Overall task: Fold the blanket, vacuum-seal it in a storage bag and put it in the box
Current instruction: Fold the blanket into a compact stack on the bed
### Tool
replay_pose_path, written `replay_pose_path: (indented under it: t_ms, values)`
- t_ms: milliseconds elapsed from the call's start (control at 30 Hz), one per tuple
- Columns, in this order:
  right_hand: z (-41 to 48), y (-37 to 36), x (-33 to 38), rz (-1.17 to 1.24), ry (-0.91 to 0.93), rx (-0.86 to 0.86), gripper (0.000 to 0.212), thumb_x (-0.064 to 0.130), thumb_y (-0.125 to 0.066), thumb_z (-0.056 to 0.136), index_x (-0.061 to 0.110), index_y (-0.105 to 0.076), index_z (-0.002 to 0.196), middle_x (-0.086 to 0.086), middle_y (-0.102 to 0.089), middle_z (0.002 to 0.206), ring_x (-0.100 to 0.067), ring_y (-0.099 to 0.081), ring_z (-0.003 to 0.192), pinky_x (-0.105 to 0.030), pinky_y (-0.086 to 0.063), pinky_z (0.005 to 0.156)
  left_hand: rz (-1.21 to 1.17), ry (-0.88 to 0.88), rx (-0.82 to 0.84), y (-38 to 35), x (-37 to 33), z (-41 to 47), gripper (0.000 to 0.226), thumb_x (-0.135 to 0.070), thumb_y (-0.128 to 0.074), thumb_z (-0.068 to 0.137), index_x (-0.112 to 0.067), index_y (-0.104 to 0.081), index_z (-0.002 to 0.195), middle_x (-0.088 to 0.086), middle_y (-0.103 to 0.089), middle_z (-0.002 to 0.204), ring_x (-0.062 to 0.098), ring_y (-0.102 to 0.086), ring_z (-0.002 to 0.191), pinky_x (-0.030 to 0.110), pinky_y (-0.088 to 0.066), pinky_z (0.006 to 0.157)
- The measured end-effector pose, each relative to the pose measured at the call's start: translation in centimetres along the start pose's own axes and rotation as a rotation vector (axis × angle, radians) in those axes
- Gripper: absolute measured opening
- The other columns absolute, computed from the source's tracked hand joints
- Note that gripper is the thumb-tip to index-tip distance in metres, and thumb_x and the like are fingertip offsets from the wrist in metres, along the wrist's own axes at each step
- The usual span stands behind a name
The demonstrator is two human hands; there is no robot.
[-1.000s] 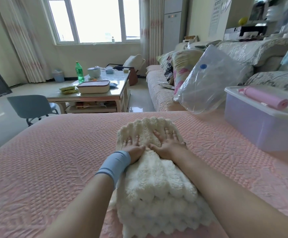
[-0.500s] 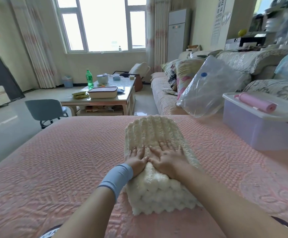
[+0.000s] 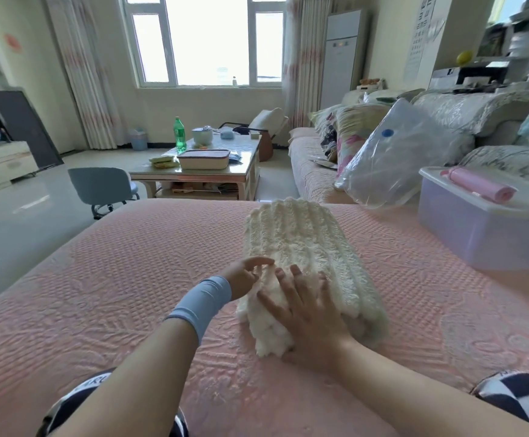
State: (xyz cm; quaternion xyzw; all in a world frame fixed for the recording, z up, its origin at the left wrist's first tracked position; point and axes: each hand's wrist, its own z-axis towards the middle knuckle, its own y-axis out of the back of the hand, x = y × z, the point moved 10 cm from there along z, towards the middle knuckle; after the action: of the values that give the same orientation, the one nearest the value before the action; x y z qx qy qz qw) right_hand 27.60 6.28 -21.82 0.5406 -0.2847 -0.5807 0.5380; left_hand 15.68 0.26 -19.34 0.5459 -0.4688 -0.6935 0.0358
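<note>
The right hand (image 3: pixel 304 310) lies flat and released, fingers spread, pressing down on the near end of the folded blanket (image 3: pixel 304 241). The left hand (image 3: pixel 247 275), above a blue wrist sleeve (image 3: pixel 201 299), is loose too, its fingers lightly bent against the blanket's left edge and gripping nothing. The blanket sits directly under and ahead of both hands as 1 long cream bundle on the pink bed cover (image 3: pixel 130 279).

To finish the fold well, I would press the air out from the near end toward the far end with both palms and square the left edge, so the layers stay stacked for bagging.

The storage bag (image 3: pixel 392 159) leans ahead and to the right of the hands, its opening not visible. The box (image 3: pixel 477 234), farther right, is lidded, cut off by the frame, and its contents are unreadable. I cannot identify the pink roll (image 3: pixel 480 186) on its lid.
</note>
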Motion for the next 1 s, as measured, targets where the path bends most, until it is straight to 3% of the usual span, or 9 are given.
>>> replay_pose_path:
  t_ms: [133,233,333,467,633,767,867,933,1000]
  values:
    - [0.4,0.5,-0.7,-0.086,-0.008,-0.184,0.073,0.065,-0.037,0.092,0.026,-0.038,0.153,-0.028,-0.041,0.151,-0.055,-0.043,0.133,-0.074,-0.039,0.095,-0.086,0.034,-0.063,0.3,0.2,0.2,0.041,-0.001,-0.041,0.098,-0.014,-0.054,0.134,0.011,-0.053,0.140,0.009,-0.050,0.102,0.014,-0.042,0.084]
    - [1.5,1.3,-3.5,-0.048,-0.120,-0.268,0.064,0.054,-0.050,0.090,0.017,-0.047,0.142,-0.030,-0.057,0.133,-0.052,-0.062,0.109,-0.065,-0.053,0.083,-0.242,0.189,-0.150,0.7,1.7,0.7,0.036,-0.011,-0.042,0.101,-0.012,-0.053,0.135,0.017,-0.053,0.138,0.019,-0.057,0.087,0.021,-0.048,0.072]
    - [2.1,2.6,-6.6,0.055,-0.273,-0.318,0.066,0.051,-0.057,0.085,0.014,-0.042,0.137,-0.026,-0.057,0.130,-0.044,-0.065,0.100,-0.054,-0.056,0.076,-0.377,0.424,-0.314,2.0,4.1,0.5,0.047,-0.031,-0.048,0.099,-0.002,-0.048,0.136,0.021,-0.049,0.140,0.034,-0.052,0.120,0.039,-0.041,0.103]
    - [2.2,4.8,-11.0,0.219,-0.491,-0.415,0.088,0.071,-0.062,0.067,0.010,-0.051,0.130,-0.013,-0.059,0.116,-0.036,-0.067,0.085,-0.042,-0.057,0.057,-0.803,0.746,-0.091,-2.7,4.1,-1.8,0.083,-0.065,-0.049,0.088,-0.007,-0.034,0.146,0.021,-0.040,0.145,0.041,-0.048,0.124,0.053,-0.043,0.100]
    - [1.6,4.4,-12.0,0.216,-0.511,-0.442,0.099,0.073,-0.069,0.061,0.010,-0.047,0.135,-0.015,-0.057,0.126,-0.033,-0.067,0.097,-0.042,-0.059,0.062,-1.337,0.325,0.095,-4.5,-3.2,2.1,0.085,-0.069,-0.059,0.071,-0.012,-0.054,0.134,0.015,-0.064,0.124,0.032,-0.060,0.116,0.047,-0.048,0.095]
    - [1.3,4.5,-10.1,0.425,-0.350,-0.449,0.075,0.052,-0.066,0.070,0.029,-0.043,0.137,0.004,-0.065,0.122,-0.016,-0.069,0.094,-0.030,-0.055,0.066,-1.055,0.322,0.039,-4.1,-3.0,3.2,0.115,-0.064,-0.087,0.046,-0.022,-0.042,0.143,0.015,-0.058,0.132,0.032,-0.060,0.117,0.049,-0.045,0.103]
    - [0.5,3.8,-15.3,0.978,-0.613,-0.422,0.045,0.047,-0.044,0.075,0.047,-0.056,0.118,0.027,-0.069,0.093,0.006,-0.063,0.085,-0.021,-0.047,0.071,-0.895,0.272,0.014,-3.2,-3.1,3.6,0.110,-0.050,-0.092,0.049,-0.024,-0.039,0.141,0.013,-0.060,0.127,0.031,-0.064,0.108,0.049,-0.052,0.094]
    - [-0.4,2.0,-18.4,1.166,-0.895,-0.362,0.035,0.039,-0.045,0.083,0.045,-0.063,0.113,0.018,-0.066,0.119,-0.007,-0.062,0.107,-0.034,-0.048,0.094,-0.739,0.203,-0.059,-2.0,-4.4,4.1,0.101,-0.038,-0.090,0.056,-0.027,-0.039,0.142,0.007,-0.057,0.127,0.027,-0.062,0.107,0.046,-0.054,0.091]
    - [0.2,1.9,-18.6,1.148,-0.943,-0.298,0.051,0.020,-0.046,0.091,0.038,-0.054,0.138,0.000,-0.048,0.147,-0.022,-0.050,0.129,-0.041,-0.037,0.113,-0.594,0.121,-0.153,-1.0,-6.1,4.6,0.094,-0.028,-0.086,0.062,-0.028,-0.040,0.144,0.004,-0.054,0.131,0.024,-0.057,0.112,0.042,-0.050,0.098]
